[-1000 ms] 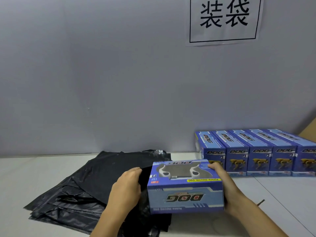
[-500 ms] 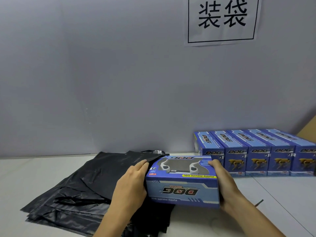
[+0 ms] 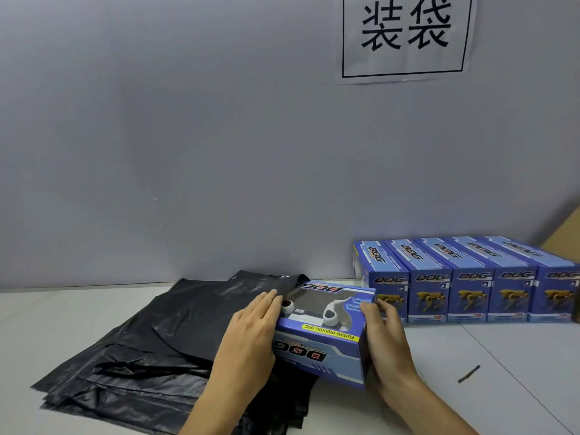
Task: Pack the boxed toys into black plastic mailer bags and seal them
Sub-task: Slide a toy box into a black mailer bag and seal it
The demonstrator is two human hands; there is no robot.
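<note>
A: Where is the toy box (image 3: pixel 323 332)?

B: Near centre of the table (image 3: pixel 502 356), window side up, its left end at the edge of the black mailer bags (image 3: pixel 150 346). Whether that end is inside a bag mouth, I cannot tell; the left hand (image 3: pixel 251 337) covers it.

A: And the grip?

B: The left hand lies with straight fingers against the box's left end. The right hand (image 3: pixel 387 337) grips the right end, fingers curled over the top edge; its thumb is hidden.

A: Anything cut off?

B: The row of blue boxes (image 3: pixel 470 284), far right against the wall, runs past the frame. So does the paper sign (image 3: pixel 405 36) at the top. A small dark strip (image 3: pixel 468 374) at near right is too small to identify.
</note>
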